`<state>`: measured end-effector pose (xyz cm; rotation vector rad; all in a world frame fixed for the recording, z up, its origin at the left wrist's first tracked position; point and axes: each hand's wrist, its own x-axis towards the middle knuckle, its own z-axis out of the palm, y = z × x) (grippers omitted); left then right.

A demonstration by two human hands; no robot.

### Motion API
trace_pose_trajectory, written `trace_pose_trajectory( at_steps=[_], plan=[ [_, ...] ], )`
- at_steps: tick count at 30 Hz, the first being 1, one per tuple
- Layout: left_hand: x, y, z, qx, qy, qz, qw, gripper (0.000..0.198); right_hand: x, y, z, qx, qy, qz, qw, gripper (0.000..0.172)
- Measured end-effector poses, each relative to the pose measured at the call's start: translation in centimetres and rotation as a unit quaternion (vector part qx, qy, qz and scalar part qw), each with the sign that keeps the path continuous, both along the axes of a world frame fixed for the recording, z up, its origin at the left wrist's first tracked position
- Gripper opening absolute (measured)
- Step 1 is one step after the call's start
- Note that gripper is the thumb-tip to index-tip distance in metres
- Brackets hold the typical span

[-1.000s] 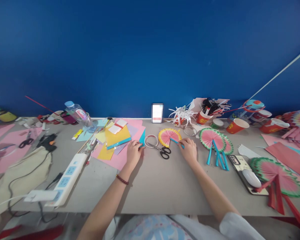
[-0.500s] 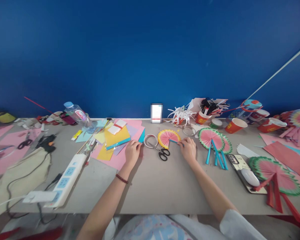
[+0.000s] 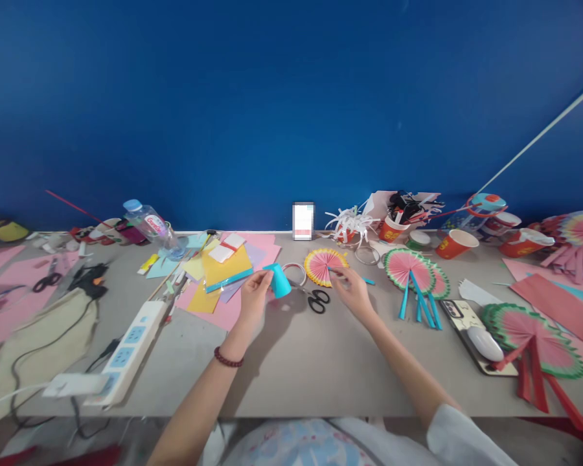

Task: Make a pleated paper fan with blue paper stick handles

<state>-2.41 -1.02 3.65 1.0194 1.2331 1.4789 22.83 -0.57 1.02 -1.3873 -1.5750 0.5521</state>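
Observation:
Near the middle of the table my left hand [image 3: 256, 295] pinches a curved blue paper piece [image 3: 278, 281] above the surface. My right hand [image 3: 352, 291] is closed by the right edge of a pink pleated paper fan with a yellow rim [image 3: 323, 266]; what its fingertips hold is too small to tell. A narrow blue strip [image 3: 369, 281] lies just right of that hand. Between my hands are a roll of tape [image 3: 294, 275], partly behind the blue paper, and black-handled scissors [image 3: 319, 301].
Coloured paper sheets [image 3: 227, 262] and a white power strip [image 3: 129, 353] lie to the left, with a bottle [image 3: 155, 226] behind. Pink-and-green fans [image 3: 408, 266], a phone under a white mouse [image 3: 486, 343], and red cups [image 3: 457, 243] stand or lie to the right.
My left hand has lifted the blue paper off the table. My right hand has moved left toward the fan, and the blue strip now shows to its right.

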Motion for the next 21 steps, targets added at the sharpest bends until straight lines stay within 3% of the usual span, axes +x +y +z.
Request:
trace_pose_trajectory(
  at_steps=[2,5,7,9,11,15,21],
  plan=[
    [0.5,-0.6,0.8,-0.024,-0.047,-0.074,0.996,0.033,-1.6,-0.4,1.0,-0.122,0.186,0.06,0.973,0.034],
    [1.1,-1.3,1.5,-0.069,-0.122,-0.169,0.976,0.035,-3.6,-1.4,2.1,-0.293,0.418,0.195,0.838,0.045],
    [1.2,-1.6,1.5,-0.081,-0.165,-0.195,0.963,0.036,-4.5,-2.0,2.4,-0.365,0.49,0.247,0.753,0.047],
    [1.0,-1.6,1.2,-0.09,-0.193,-0.207,0.955,0.036,-5.0,-2.5,2.3,-0.4,0.517,0.264,0.709,0.043],
    [0.7,-1.5,0.6,-0.101,-0.213,-0.215,0.948,0.035,-5.3,-2.8,1.9,-0.392,0.522,0.249,0.715,0.033],
    [0.7,-1.4,-0.6,-0.125,-0.267,-0.229,0.928,0.029,-5.6,-2.9,1.1,-0.342,0.505,0.22,0.761,0.027],
    [1.5,-2.1,-1.6,-0.144,-0.315,-0.302,0.888,0.028,-6.0,-3.8,0.9,-0.372,0.492,0.26,0.743,0.039]
  ],
)
